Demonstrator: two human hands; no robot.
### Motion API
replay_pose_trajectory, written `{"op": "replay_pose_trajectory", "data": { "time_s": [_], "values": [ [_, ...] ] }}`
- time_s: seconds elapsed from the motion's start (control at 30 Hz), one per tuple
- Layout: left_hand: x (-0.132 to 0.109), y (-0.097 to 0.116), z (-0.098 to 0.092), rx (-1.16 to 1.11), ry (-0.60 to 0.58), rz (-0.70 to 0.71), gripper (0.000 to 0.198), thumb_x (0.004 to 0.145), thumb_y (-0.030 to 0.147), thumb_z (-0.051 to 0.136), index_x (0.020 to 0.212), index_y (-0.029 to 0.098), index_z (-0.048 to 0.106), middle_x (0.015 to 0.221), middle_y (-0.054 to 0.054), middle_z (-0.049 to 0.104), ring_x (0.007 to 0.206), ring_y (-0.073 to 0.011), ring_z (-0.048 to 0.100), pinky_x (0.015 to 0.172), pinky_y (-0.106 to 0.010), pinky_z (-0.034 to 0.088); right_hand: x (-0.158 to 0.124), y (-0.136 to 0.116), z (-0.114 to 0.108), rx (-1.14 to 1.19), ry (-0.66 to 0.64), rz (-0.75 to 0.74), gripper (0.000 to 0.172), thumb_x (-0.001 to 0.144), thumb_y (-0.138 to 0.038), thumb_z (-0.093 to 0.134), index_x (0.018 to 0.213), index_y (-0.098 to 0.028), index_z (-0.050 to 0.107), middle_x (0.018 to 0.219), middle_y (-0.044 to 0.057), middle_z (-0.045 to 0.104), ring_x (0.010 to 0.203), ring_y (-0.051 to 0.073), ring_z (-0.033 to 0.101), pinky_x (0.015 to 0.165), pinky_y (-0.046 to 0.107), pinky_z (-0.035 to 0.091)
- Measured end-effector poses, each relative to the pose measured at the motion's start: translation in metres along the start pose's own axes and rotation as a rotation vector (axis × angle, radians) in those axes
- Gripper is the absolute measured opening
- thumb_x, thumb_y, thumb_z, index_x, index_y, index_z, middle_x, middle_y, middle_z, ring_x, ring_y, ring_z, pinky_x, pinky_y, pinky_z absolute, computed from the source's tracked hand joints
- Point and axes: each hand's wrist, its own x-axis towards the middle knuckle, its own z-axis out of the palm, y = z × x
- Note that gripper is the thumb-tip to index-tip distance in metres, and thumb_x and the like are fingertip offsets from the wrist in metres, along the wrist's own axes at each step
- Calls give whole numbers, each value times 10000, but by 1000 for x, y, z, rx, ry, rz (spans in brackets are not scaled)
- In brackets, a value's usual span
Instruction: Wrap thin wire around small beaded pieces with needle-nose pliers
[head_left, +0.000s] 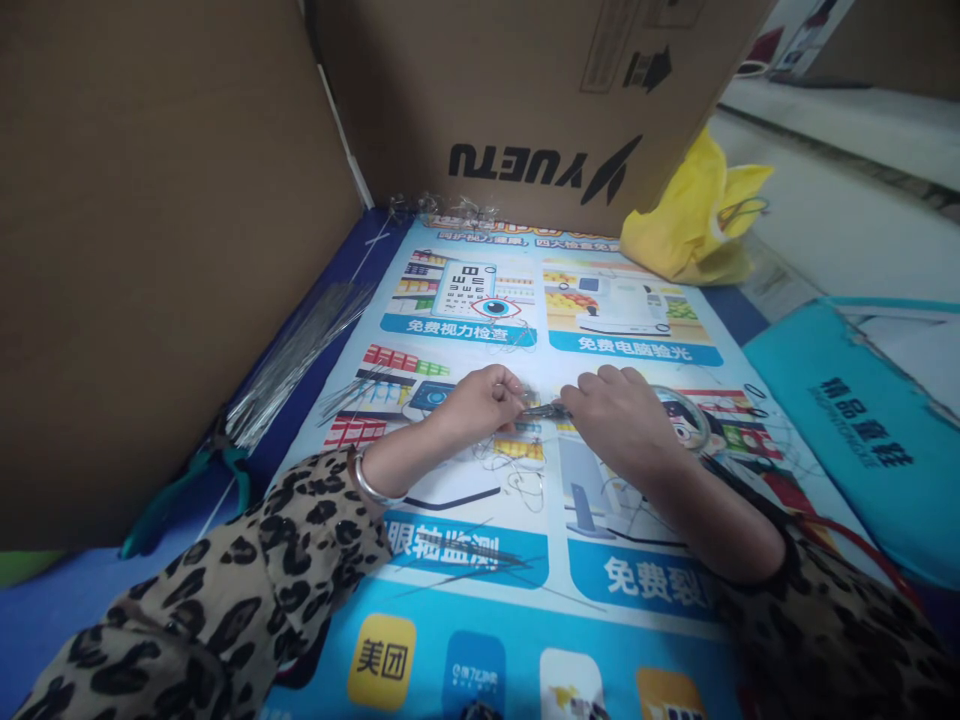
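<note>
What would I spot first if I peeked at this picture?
The left hand and right hand meet mid-picture, pinching a small dark piece over a bright poster. Behind stands a big cardboard box, with a yellow bag at its right. A bundle of thin wires lies at the left.

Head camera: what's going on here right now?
A person in leopard-print sleeves works over a printed poster. The left hand and the right hand meet at its middle, both pinching a small dark wire piece. A bundle of thin wires and teal-handled pliers lie off to the left, untouched. Loose wires lie on the poster nearer the person.
</note>
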Motion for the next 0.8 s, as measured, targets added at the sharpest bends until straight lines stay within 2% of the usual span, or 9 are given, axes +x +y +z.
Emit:
{"op": "replay_pose_trajectory", "data": {
  "time_s": [0.27,0.6,0.8],
  "values": [
    [1,-2,0,-9,4,-18,142,715,62,557,765,166,474,543,60,538,438,-68,527,455,-174,394,0,-1,1,12,-13,2,123,818,-155,491,784,-175,607,714,70,571,730,209,437,645,336,176],
    [3,2,-3,-9,47,-60,158,728,46,531,767,174,448,441,72,520,368,-70,485,392,-154,324,-3,10,5,27,97,42,153,823,-180,479,762,-181,620,736,72,573,766,208,418,669,332,191],
    [2,2,-5,-42,60,-70,168,713,46,530,777,179,450,438,66,535,384,-78,501,384,-152,325,-5,20,8,21,18,137,136,802,-199,496,783,-170,627,768,78,592,783,213,437,662,324,193]
  ]
}}
